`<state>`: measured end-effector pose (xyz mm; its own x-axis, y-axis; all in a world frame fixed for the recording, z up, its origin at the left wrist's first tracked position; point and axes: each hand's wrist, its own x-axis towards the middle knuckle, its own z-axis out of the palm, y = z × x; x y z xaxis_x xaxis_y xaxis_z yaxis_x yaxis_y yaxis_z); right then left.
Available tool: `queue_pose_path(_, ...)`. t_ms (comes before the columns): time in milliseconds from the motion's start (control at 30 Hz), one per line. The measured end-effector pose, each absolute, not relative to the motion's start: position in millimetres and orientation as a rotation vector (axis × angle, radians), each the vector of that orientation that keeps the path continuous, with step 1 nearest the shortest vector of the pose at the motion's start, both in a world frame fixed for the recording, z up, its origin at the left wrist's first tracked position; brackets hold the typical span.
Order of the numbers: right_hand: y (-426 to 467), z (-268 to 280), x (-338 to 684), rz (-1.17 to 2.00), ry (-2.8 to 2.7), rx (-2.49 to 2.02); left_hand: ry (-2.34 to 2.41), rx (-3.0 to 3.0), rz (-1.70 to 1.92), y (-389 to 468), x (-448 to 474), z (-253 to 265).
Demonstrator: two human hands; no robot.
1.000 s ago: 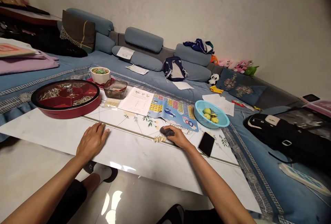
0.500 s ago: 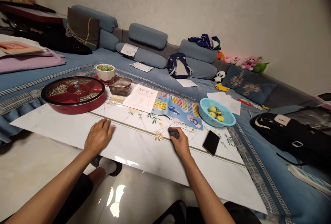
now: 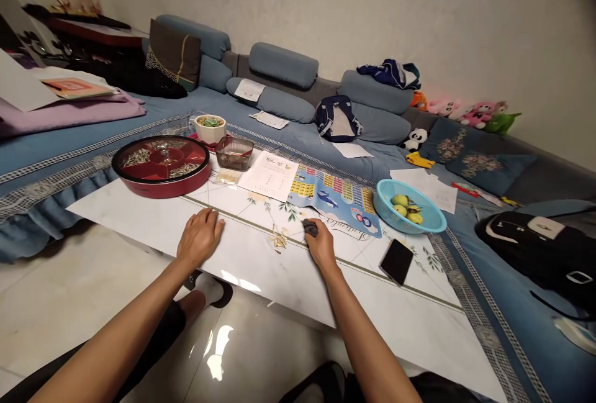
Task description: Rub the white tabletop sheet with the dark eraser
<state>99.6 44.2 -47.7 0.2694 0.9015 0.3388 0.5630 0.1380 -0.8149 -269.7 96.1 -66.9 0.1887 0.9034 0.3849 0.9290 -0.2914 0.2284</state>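
My left hand (image 3: 200,236) lies palm down on the white marble-patterned table (image 3: 261,266), fingers stretched out and holding nothing. My right hand (image 3: 322,244) rests on the tabletop, its fingers closed around a crumpled dark grey cloth (image 3: 309,226). Just left of that cloth is a small loose heap of tan scraps (image 3: 279,239), perhaps shells, a little apart from it. A blue printed chart (image 3: 326,198) lies beyond my right hand, beside a white printed sheet (image 3: 267,177). To the right a black phone (image 3: 397,261) lies flat.
A red divided tray with clear lid (image 3: 162,189) stands at the left end. Near it are a brown clear box (image 3: 235,153), a small packet of sticks (image 3: 228,177) and a potted plant (image 3: 210,130). A blue basket (image 3: 435,221) holds green fruit. The blue sofa (image 3: 288,130) borders the table.
My view has turned slightly left. The right hand with the cloth has moved left across the table, and the tan scraps lie farther left and more spread out. My left hand stays flat.
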Motion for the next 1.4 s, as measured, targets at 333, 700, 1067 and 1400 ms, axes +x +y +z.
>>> queue_pose_path(333,44.9,-28.2,93.4,0.746,-1.674,-1.301,-1.820,-2.367,-0.746,93.7,-269.8,-64.3)
queue_pose_path(700,11.0,-63.6,10.5,0.476,-1.466,-1.507,-1.778,-2.392,-0.712,93.4,-271.1,-60.8)
queue_pose_path(1067,-97.0,-75.8,178.6,-0.006,-1.137,-1.873,-1.755,-2.390,-0.733,101.4,-273.3,-68.8)
queue_pose_path(1400,-56.1,-43.5,107.8,0.429,-1.358,-1.497,-1.698,-2.456,-0.712,100.4,-277.2,-66.7)
